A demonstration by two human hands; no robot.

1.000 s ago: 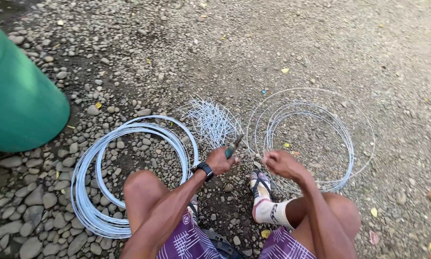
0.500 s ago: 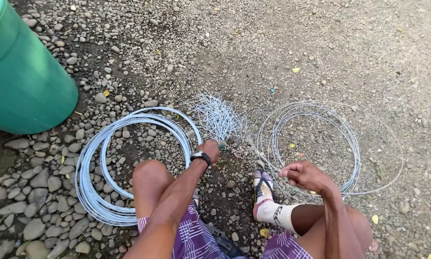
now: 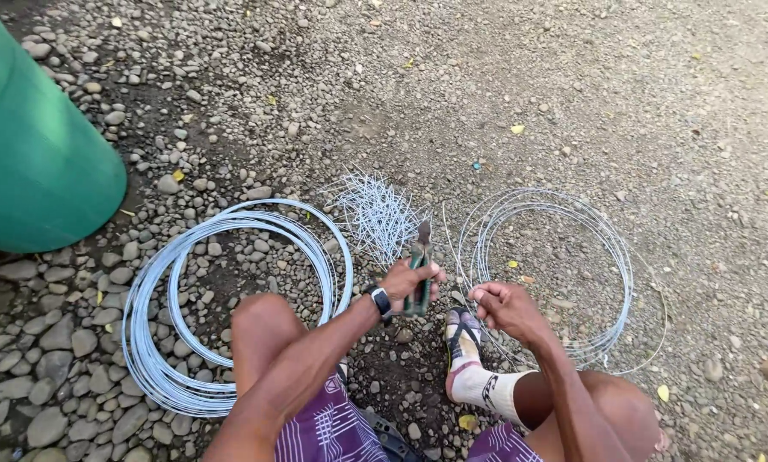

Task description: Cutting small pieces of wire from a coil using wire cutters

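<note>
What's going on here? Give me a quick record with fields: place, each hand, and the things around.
Place: gravel ground with pebbles
Left hand: grips green-handled pliers, tips pointing away from the person
Right hand: pinches a thin wire strand from the thin wire coil
Between the coils: pile of short cut wire pieces
Left side: thick wire coil, green barrel
Wrist: dark watch
Foot: sandal and white sock

I see green-handled pliers [image 3: 418, 274] standing nearly upright, jaws up, beside a pile of short cut wire pieces [image 3: 377, 214]. A thin grey wire coil [image 3: 545, 274] lies flat on gravel, one strand seemingly lifted.
</note>
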